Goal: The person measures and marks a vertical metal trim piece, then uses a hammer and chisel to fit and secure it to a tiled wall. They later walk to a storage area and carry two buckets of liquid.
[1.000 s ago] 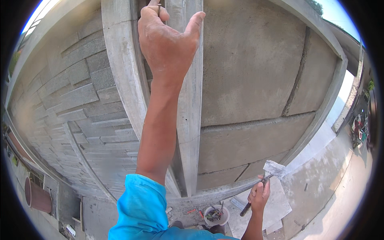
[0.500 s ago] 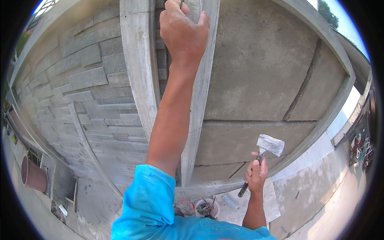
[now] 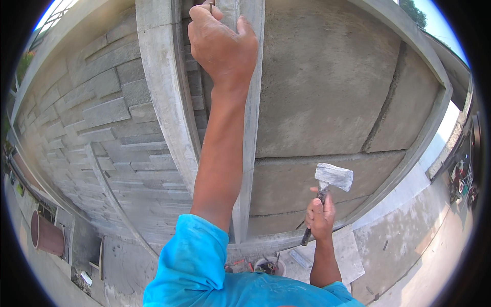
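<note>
Hammer (image 3: 334, 176), whitish-headed, dark-handled, gripped by right hand (image 3: 320, 217).
Right of grey concrete post (image 3: 254, 102); left hand (image 3: 223, 48), before post, pinches thin dark nail (image 3: 210, 8).

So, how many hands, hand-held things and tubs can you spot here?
Hands: 2 (left hand, right hand)
Hand-held things: 2 (hammer, what looks like a nail)
Tubs: 2 (brown tub, white tub)
Total: 6
</note>
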### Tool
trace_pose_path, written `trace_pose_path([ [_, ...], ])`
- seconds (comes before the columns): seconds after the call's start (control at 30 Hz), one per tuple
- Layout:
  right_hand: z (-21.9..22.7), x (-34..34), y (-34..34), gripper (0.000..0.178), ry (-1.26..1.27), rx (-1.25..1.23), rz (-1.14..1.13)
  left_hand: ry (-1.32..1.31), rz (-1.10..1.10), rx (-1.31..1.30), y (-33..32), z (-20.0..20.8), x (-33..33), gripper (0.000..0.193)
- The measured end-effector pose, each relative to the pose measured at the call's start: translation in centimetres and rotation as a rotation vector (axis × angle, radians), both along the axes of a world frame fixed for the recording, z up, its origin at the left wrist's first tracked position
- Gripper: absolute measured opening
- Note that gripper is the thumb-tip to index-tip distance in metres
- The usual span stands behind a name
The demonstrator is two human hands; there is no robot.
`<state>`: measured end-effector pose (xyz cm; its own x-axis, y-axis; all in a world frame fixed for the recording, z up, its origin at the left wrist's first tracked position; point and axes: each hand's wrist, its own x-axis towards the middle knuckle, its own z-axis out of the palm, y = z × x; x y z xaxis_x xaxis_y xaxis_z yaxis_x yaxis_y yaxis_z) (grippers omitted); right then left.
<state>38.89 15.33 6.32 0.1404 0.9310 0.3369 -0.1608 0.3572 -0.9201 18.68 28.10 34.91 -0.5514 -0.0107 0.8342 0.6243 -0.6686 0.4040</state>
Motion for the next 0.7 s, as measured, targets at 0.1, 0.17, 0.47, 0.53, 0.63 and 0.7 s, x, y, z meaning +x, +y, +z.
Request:
trace_pose_path([
  [0.1,0.2,0.1,0.2,0.041,0.005,-0.001,-0.002,0.003,-0.011,-0.026,0.2,0.1,0.2,0.038],
  [0.17,0.5,0.1,0.3,0.041,0.02,-0.001,0.002,0.012,-0.001,-0.02,1.0,0.1,0.1,0.037],
  [0.47,0.6,2.3,-0.1,0.045,0.008,0.015,0.03,-0.039,0.135,0.553,3.6,2.3,0.6,0.024],
  [0.53,1.4,2.0,-0.1,0.046,-0.023,0.006,0.007,0.072,0.109,0.711,4.6,3.2,-0.7,0.021],
  [0.63,2.9,2.0,0.5,0.045,-0.019,0.036,0.019,0.124,0.262,0.665,5.0,3.1,-0.5,0.024],
  [0.7,3.6,2.5,0.9,0.044,-0.038,0.101,0.025,0.114,0.231,0.654,4.7,2.8,0.1,0.026],
])
